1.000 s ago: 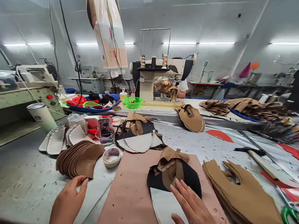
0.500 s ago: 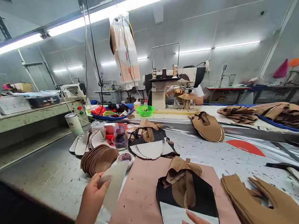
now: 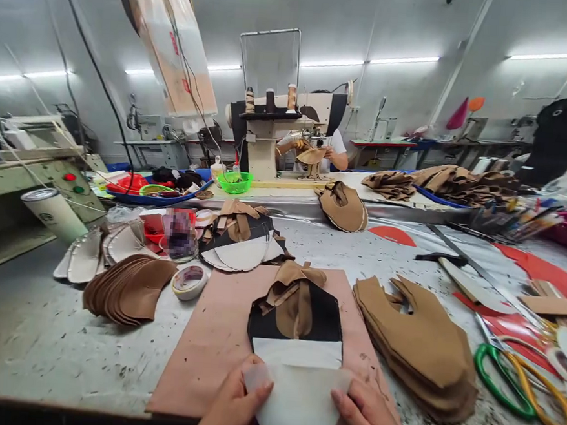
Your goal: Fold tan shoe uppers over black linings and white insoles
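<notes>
A pale, half-round sheet piece (image 3: 299, 404) is stretched between my two hands. My left hand (image 3: 236, 397) pinches its left corner, thumb on top, while my right hand (image 3: 364, 409) grips the right corner the same way. Beneath and beyond it lies a black and white shoe upper (image 3: 325, 312) with brown fabric parts folded over its top. The sheet covers the lower end of the upper's white section (image 3: 297, 352). Under the upper is a pink board (image 3: 217, 331). Whether the sheet touches the upper I cannot tell.
To the left are fanned brown pieces (image 3: 125, 289), a tape roll (image 3: 190, 282) and white curved pieces (image 3: 83, 257). At right sit stacked tan pieces (image 3: 415, 338), scissors (image 3: 504, 383) and a hammer (image 3: 443, 258). Behind stands a sewing machine (image 3: 261, 146), with a person working at it.
My left hand has brought the pale sheet rightward over the upper's white section. My right hand has left the upper and taken the sheet's other corner. The view has turned right and down.
</notes>
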Available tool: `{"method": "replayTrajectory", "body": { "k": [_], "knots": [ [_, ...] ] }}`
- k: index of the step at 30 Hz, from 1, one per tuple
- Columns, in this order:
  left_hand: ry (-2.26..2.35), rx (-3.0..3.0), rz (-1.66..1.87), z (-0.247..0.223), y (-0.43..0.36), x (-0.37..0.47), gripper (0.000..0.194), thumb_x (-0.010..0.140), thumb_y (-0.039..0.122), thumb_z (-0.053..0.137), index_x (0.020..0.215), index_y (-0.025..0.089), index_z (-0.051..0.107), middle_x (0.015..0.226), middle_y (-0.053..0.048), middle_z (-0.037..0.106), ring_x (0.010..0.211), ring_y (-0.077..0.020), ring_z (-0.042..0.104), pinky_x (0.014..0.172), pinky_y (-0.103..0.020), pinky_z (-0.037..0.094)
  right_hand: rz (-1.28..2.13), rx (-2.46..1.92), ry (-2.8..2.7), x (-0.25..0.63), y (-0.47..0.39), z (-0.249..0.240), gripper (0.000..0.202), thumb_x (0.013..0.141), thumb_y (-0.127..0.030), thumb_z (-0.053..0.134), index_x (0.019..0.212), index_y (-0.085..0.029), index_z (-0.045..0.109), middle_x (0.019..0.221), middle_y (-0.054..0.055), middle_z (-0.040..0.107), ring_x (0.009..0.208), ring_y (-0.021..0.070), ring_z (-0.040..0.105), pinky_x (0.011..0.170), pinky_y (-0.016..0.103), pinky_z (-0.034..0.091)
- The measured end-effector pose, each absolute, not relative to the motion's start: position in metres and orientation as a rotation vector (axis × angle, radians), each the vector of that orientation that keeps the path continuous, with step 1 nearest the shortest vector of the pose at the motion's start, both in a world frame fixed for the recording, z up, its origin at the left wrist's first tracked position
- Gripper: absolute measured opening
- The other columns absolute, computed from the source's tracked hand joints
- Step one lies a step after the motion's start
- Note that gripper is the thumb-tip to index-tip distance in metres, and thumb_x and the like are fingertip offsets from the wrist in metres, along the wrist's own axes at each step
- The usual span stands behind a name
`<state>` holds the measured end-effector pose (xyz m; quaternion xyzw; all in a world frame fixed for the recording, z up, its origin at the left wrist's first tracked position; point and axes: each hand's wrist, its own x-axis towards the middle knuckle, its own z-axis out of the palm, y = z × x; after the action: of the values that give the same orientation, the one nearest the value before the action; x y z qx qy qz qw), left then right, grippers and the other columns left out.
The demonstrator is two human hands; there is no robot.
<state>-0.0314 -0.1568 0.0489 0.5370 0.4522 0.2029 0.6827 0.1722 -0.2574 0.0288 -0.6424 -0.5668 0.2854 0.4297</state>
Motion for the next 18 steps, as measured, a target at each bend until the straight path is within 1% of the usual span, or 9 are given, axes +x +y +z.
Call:
{"method": "replayTrajectory", "body": {
  "k": [1,3,4,6,8,11,15,18],
  "knots": [
    [1.018,1.272,0.454,0.052,-0.152,-0.03,0.049,0.06,0.064,0.065,0.072,0.02,0.045,0.055,0.007,0.044,0.043,-0.0082,0.038,0.035,-0.019,0.025,0.678,-1.626,-1.437,0.175,-0.255,0.032,0.038,0.088,-0.046,0.036,0.073,-0.02,0.059,0.076,0.005,0.062,0.072,0.0185,0.058,0.068,0.028,0.048],
    [1.034,1.424,0.529,0.054,-0.141,-0.025,0.038,0.064,0.054,0.062,0.073,0.021,0.045,0.06,0.006,0.047,0.051,-0.0116,0.044,0.043,-0.021,0.033,0.609,-1.7,-1.453,0.18,-0.248,0.038,0.029,0.086,-0.039,0.039,0.076,-0.02,0.058,0.082,0.006,0.062,0.075,0.0189,0.057,0.069,0.03,0.047],
    [1.051,1.515,0.563,0.054,-0.136,-0.023,0.032,0.066,0.047,0.061,0.075,0.021,0.045,0.062,0.005,0.049,0.055,-0.0133,0.047,0.049,-0.023,0.036,0.601,-1.732,-1.459,0.182,-0.244,0.04,0.025,0.085,-0.036,0.041,0.074,-0.02,0.058,0.083,0.006,0.061,0.075,0.0189,0.057,0.068,0.03,0.047],
    [1.102,1.704,0.531,0.053,-0.128,-0.02,0.023,0.067,0.036,0.057,0.082,0.022,0.047,0.062,0.006,0.05,0.06,-0.0161,0.049,0.055,-0.026,0.037,0.656,-1.763,-1.481,0.189,-0.237,0.044,0.021,0.082,-0.03,0.044,0.068,-0.019,0.055,0.084,0.006,0.06,0.074,0.0184,0.057,0.067,0.03,0.046],
    [1.152,1.834,0.388,0.053,-0.124,-0.021,0.024,0.068,0.029,0.054,0.09,0.023,0.046,0.059,0.007,0.049,0.058,-0.0174,0.049,0.055,-0.026,0.035,0.75,-1.775,-1.491,0.194,-0.232,0.046,0.02,0.08,-0.027,0.047,0.063,-0.019,0.053,0.084,0.005,0.059,0.076,0.0182,0.057,0.069,0.03,0.046],
    [1.182,1.931,0.252,0.057,-0.123,-0.021,0.025,0.07,0.024,0.05,0.094,0.023,0.045,0.059,0.007,0.049,0.06,-0.0182,0.052,0.056,-0.026,0.034,0.829,-1.782,-1.477,0.198,-0.231,0.047,0.019,0.078,-0.024,0.05,0.059,-0.019,0.052,0.087,0.005,0.058,0.077,0.0177,0.057,0.07,0.029,0.044],
    [1.208,2.014,0.167,0.064,-0.125,-0.016,0.025,0.073,0.021,0.05,0.097,0.022,0.044,0.062,0.006,0.051,0.063,-0.0189,0.055,0.058,-0.026,0.037,0.819,-1.818,-1.488,0.195,-0.232,0.048,0.02,0.078,-0.023,0.052,0.058,-0.018,0.051,0.09,0.005,0.057,0.078,0.0173,0.057,0.071,0.029,0.044],
    [1.239,2.129,0.08,0.065,-0.127,-0.014,0.028,0.076,0.018,0.05,0.104,0.02,0.045,0.066,0.003,0.057,0.066,-0.02,0.059,0.061,-0.027,0.04,0.752,-1.885,-1.542,0.193,-0.231,0.048,0.02,0.079,-0.022,0.051,0.059,-0.019,0.05,0.089,0.004,0.057,0.078,0.0167,0.058,0.071,0.029,0.044]
  ]
}}
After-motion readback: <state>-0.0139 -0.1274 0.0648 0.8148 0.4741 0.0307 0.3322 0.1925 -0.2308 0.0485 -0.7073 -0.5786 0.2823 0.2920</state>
